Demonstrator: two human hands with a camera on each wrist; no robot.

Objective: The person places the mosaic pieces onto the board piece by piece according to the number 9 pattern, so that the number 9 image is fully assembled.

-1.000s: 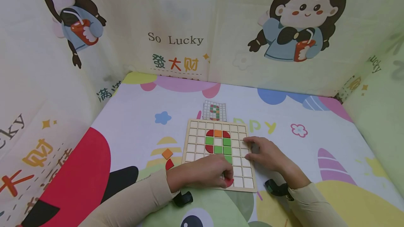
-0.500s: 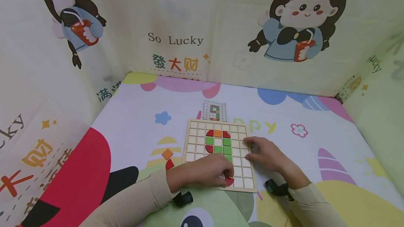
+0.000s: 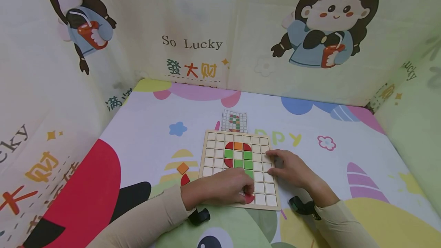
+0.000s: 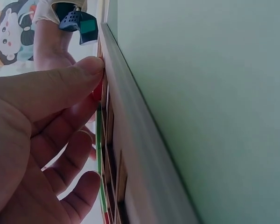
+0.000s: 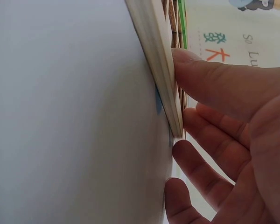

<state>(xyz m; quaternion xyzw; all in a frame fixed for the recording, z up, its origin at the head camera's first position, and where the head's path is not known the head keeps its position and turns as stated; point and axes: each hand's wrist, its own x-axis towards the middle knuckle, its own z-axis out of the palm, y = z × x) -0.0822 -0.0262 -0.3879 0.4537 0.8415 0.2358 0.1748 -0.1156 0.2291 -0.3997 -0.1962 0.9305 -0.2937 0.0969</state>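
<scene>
My left hand [image 3: 225, 186] reaches over the lower part of a wooden grid board [image 3: 278, 202] and pinches a red quarter-round tile [image 3: 249, 198] by thumb and forefinger, low down on the grid. Close up in the left wrist view, that red tile [image 4: 98, 91] shows beneath the thumb tip, right at the board's surface. At the board's right edge rests my right hand [image 3: 293, 167], thumb and forefinger spread on the frame, gripping nothing. Green tiles [image 3: 247, 155], red rounded tiles [image 3: 229, 162] and an orange square [image 3: 238, 146] sit in the upper cells. My left forearm and hand hide the lower left cells.
Left of the board lie a loose orange square tile [image 3: 183, 168] and a red tile [image 3: 185, 179], the latter close to my left wrist. Behind the board is a pattern card [image 3: 234, 120] with a coloured grid figure. A printed cloth [image 3: 144, 125] covers the table.
The red tile under my left fingertips shifts very slightly, the fingers staying on it. My right hand and the board keep their places.
</scene>
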